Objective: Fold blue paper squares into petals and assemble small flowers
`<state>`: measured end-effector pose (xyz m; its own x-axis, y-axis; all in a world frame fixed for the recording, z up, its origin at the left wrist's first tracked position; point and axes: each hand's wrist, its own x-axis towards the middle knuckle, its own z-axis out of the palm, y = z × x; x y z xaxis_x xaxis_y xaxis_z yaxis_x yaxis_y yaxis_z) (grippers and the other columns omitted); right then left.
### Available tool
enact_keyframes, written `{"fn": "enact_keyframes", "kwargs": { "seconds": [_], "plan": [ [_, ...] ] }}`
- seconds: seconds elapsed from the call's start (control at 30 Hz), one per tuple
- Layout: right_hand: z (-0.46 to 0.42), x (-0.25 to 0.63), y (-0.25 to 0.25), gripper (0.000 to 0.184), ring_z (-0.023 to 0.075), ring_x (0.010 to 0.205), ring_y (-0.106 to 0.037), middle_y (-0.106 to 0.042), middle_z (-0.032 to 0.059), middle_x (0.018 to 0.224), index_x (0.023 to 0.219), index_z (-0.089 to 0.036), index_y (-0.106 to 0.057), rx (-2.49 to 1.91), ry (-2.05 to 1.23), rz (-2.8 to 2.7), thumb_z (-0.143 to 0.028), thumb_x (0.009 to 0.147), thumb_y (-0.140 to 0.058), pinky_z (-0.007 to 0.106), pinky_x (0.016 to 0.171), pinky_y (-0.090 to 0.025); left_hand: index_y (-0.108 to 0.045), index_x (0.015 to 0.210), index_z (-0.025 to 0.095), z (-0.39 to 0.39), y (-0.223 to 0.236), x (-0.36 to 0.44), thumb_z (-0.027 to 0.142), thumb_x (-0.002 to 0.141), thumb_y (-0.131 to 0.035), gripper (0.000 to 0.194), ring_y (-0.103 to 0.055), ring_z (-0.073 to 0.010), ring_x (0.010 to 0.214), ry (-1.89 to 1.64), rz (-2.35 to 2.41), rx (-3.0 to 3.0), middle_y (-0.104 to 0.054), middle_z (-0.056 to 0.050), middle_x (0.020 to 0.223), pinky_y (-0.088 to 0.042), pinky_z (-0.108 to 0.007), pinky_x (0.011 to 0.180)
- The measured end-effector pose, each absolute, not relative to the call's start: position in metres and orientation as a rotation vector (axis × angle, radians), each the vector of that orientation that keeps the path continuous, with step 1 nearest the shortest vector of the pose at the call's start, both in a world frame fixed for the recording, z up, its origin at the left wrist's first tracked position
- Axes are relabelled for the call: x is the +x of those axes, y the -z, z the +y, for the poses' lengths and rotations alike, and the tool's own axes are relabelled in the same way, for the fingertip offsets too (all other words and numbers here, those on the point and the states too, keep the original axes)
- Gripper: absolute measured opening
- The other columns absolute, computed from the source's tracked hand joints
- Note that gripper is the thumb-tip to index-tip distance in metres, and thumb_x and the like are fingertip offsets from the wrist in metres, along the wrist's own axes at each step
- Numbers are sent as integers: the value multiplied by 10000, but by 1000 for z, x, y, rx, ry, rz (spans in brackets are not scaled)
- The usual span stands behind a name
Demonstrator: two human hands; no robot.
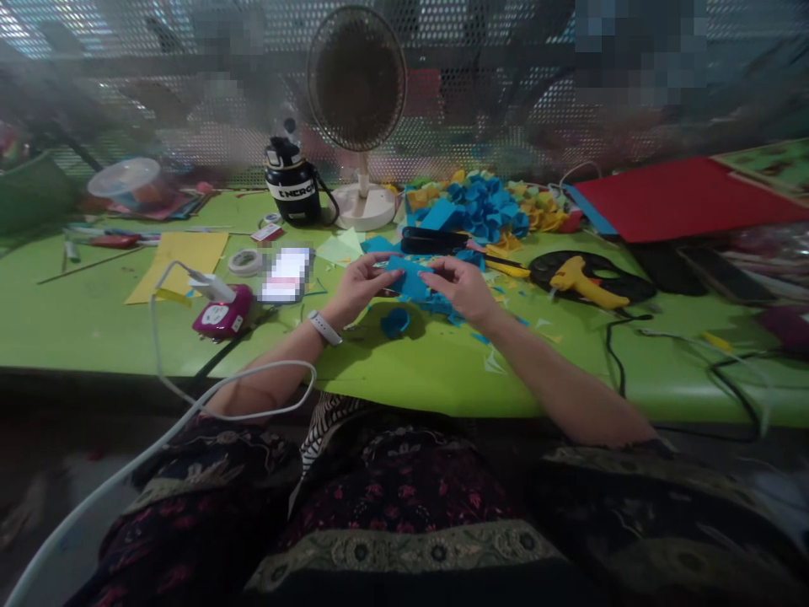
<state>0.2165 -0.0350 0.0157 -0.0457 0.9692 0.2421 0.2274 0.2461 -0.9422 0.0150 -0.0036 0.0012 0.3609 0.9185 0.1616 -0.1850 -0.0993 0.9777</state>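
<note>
Between my two hands, just above the green table [442,362], is a piece of blue paper [409,278]. My left hand [365,285] pinches its left edge between thumb and fingers. At its right edge, my right hand [456,285] grips it the same way. A small curled blue paper piece [395,322] lies on the table below my left hand. Blue scraps are scattered under and around the held paper. Behind my hands rests a dark, long-shaped tool [433,239], its kind unclear, near a heap of blue paper pieces [484,206].
A yellow glue gun [578,282] lies on a black palette at right, beside red sheets [688,198]. At the back stand a fan [359,84] and a black bottle [294,185]. To the left are a phone [286,274], a tape roll [245,261] and a purple power adapter [221,314] with cables.
</note>
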Motion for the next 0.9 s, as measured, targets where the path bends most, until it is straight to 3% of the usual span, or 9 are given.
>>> {"fn": "enact_keyframes", "kwargs": {
  "seconds": [0.13,0.3,0.57,0.9],
  "plan": [
    [-34,218,-17,464,152,660,-559,-614,8,696,750,-216,-646,-1181,-959,-1460,-673,729,-722,317,658,-486,-661,1101,151,-4,-2,16,353,729,-865,469,-664,-101,620,-1096,731,1302,-657,38,661,-590,-239,656],
    [-33,221,-15,465,138,627,-533,-599,2,666,737,-204,-653,-1193,-909,-1511,-663,743,-726,306,636,-470,-712,1046,162,-4,-4,15,432,737,-851,433,-674,-107,672,-1044,730,1264,-727,-21,848,-576,-236,621],
    [-36,217,-16,414,140,628,-513,-578,2,649,701,-198,-612,-1191,-929,-1650,-583,807,-722,299,612,-435,-741,772,167,-4,-2,15,430,739,-853,288,-473,-37,494,-962,827,1338,-612,20,617,-326,-181,460],
    [-38,213,-19,408,135,612,-507,-546,-12,632,698,-206,-593,-1138,-971,-1606,-575,790,-740,301,607,-431,-726,735,149,-6,-8,16,387,761,-829,261,-420,-47,505,-1049,825,1425,-575,22,589,-297,-199,466]
  ]
}}
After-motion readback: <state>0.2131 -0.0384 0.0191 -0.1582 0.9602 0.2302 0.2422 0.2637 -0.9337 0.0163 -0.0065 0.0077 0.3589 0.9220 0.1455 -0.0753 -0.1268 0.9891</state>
